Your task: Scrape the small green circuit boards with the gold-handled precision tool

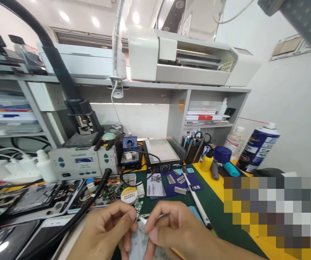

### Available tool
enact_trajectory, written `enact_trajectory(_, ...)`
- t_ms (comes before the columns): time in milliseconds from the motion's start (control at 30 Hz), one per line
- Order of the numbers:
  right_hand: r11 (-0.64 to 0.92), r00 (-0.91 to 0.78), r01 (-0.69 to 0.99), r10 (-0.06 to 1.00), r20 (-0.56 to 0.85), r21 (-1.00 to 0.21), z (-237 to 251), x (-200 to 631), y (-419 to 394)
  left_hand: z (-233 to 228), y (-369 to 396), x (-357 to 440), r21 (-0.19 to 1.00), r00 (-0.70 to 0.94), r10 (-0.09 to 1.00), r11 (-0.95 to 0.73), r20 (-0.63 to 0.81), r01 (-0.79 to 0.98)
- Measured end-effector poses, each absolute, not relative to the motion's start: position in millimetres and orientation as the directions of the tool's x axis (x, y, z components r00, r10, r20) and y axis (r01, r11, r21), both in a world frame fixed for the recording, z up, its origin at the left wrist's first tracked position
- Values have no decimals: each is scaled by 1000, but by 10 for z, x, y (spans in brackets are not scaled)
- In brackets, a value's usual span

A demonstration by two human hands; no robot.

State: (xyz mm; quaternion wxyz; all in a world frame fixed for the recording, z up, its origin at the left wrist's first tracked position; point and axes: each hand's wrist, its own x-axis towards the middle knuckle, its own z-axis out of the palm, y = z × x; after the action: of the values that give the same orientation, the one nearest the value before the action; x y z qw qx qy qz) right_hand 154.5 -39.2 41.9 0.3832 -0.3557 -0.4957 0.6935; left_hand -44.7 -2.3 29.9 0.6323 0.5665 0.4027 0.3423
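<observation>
My left hand and my right hand meet at the bottom middle, just above the green mat. Together they pinch a small metal tool like tweezers between thumbs and forefingers. Below the fingers lies a pale grey piece, partly hidden by both hands; I cannot tell what it is. A small green circuit board sits right behind the fingertips.
Opened phones lie at left, crossed by a black hose. A solder station, a hot plate, a white pen-like tool, a tape roll and a spray can stand behind. A blurred patch covers the right.
</observation>
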Motion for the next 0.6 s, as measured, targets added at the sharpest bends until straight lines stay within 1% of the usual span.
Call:
enact_trajectory(100, -257, -449, -161, 879, -161, -953, 464, 1550, -394, 307, -34, -421, 991, 437, 894, 126, -100, -32)
enact_trajectory(200, -290, -462, -184, 869, -178, -939, 498, 1551, -389, 299, -39, -418, 991, 467, 880, 122, -84, -52)
enact_trajectory(333, -314, -485, -248, 859, -163, -917, 487, 1559, -385, 264, -29, -427, 992, 489, 869, 116, -74, -56)
enact_trajectory(433, -332, -485, -326, 863, -145, -885, 461, 1568, -381, 238, -16, -425, 991, 489, 870, 113, -67, -65)
enact_trajectory(533, -344, -458, -429, 880, -127, -835, 458, 1574, -370, 230, -11, -425, 988, 492, 867, 132, -80, -73)
enact_trajectory(600, -339, -438, -451, 890, -127, -825, 459, 1578, -360, 234, -18, -433, 986, 496, 863, 151, -97, -70)
